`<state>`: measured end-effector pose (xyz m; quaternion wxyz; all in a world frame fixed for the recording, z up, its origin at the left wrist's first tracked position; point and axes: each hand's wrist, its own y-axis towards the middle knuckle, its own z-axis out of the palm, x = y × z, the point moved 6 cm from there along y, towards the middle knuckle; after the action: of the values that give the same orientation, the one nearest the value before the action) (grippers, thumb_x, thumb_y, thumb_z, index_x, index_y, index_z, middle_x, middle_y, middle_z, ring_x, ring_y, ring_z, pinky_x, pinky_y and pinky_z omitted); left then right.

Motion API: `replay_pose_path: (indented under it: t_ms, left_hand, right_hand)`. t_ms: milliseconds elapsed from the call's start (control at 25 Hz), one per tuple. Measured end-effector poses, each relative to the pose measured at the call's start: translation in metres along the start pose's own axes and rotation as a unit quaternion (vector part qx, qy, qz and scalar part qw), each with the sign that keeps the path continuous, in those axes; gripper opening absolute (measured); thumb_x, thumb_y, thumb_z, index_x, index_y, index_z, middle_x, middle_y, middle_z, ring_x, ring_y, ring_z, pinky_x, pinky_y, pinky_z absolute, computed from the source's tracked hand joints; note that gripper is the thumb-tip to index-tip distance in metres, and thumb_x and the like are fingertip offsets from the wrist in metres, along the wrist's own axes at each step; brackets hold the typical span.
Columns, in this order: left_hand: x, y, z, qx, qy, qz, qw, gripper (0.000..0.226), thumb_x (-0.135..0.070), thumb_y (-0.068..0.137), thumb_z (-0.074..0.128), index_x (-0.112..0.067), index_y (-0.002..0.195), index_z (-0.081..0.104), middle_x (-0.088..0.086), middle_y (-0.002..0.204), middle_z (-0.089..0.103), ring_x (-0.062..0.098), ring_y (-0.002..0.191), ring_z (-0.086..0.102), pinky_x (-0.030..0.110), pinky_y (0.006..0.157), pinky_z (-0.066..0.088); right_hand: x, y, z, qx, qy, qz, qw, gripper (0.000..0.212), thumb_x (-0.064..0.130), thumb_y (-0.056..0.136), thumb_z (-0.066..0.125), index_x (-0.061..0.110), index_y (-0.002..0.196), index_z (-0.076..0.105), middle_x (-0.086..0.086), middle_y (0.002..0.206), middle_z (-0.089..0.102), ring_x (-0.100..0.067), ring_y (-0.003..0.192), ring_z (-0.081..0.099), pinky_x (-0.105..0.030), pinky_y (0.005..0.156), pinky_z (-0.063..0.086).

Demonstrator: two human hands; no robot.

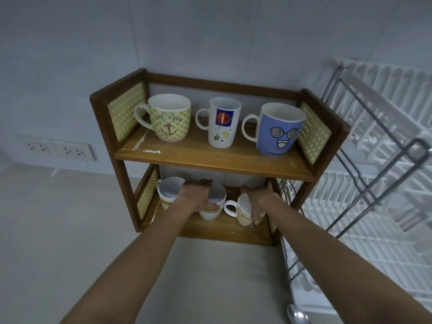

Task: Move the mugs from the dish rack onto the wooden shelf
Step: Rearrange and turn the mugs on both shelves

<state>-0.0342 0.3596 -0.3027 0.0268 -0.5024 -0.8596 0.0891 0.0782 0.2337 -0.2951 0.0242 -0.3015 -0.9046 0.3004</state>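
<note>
Pale desk [70, 230], wooden shelf [210, 160]: lower tier. Left hand [196, 195] grips white mug [210, 212]; right hand [259, 198] grips cream mug [245, 213]. Placing step; next, release both. Dish rack [374, 183] appears cleared.

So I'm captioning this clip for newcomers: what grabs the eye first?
The wooden shelf with three bright mugs on top: green anchor mug, white mug, blue spiral-eyed mug. Below, the left hand and right hand each grip a mug on the lower tier.
</note>
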Motion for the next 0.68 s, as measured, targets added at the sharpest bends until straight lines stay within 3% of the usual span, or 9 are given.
replay_pose_path:
  t_ms: [280, 440, 560, 680]
  left_hand:
    - [-0.001, -0.001, 0.0, 0.0, 0.003, -0.013, 1.0, 0.093, -0.065, 0.074, 0.06, -0.017, 0.145, 0.025, 0.006, 0.144, 0.044, 0.029, 0.125, 0.046, 0.038, 0.097, 0.039]
    - [-0.002, -0.002, 0.003, 0.01, 0.01, -0.018, 1.0, 0.09, -0.064, 0.074, 0.061, -0.016, 0.143, 0.028, 0.007, 0.141, 0.047, 0.029, 0.123, 0.048, 0.038, 0.096, 0.04]
    - [0.0, -0.008, 0.004, 0.022, 0.02, -0.026, 0.999, 0.092, -0.063, 0.08, 0.055, -0.016, 0.149, 0.014, 0.009, 0.154, 0.028, 0.03, 0.138, 0.031, 0.045, 0.111, 0.025]
    - [-0.015, -0.038, 0.011, -0.059, 0.019, -0.014, 0.998, 0.086, -0.059, 0.089, 0.043, -0.015, 0.15, 0.002, 0.01, 0.16, 0.005, 0.027, 0.146, 0.008, 0.048, 0.117, 0.007]
  right_hand:
    - [0.0, 0.003, 0.004, -0.027, 0.015, -0.019, 0.999, 0.093, 0.01, 0.072, 0.075, 0.03, 0.143, 0.019, -0.015, 0.142, 0.037, -0.036, 0.126, 0.043, -0.042, 0.094, 0.049]
    - [0.001, -0.004, 0.003, -0.024, 0.058, 0.01, 0.998, 0.08, 0.014, 0.083, 0.066, 0.025, 0.147, 0.018, -0.016, 0.151, 0.027, -0.038, 0.135, 0.034, -0.046, 0.104, 0.041]
    - [0.005, -0.016, 0.006, -0.038, 0.065, 0.022, 0.997, 0.085, 0.013, 0.084, 0.064, 0.022, 0.15, 0.011, -0.017, 0.157, 0.017, -0.04, 0.14, 0.025, -0.049, 0.108, 0.037]
    - [0.013, -0.044, 0.016, -0.121, 0.117, 0.021, 0.986, 0.087, 0.016, 0.088, 0.062, 0.026, 0.151, 0.003, -0.014, 0.16, 0.001, -0.039, 0.145, 0.007, -0.05, 0.112, 0.032]
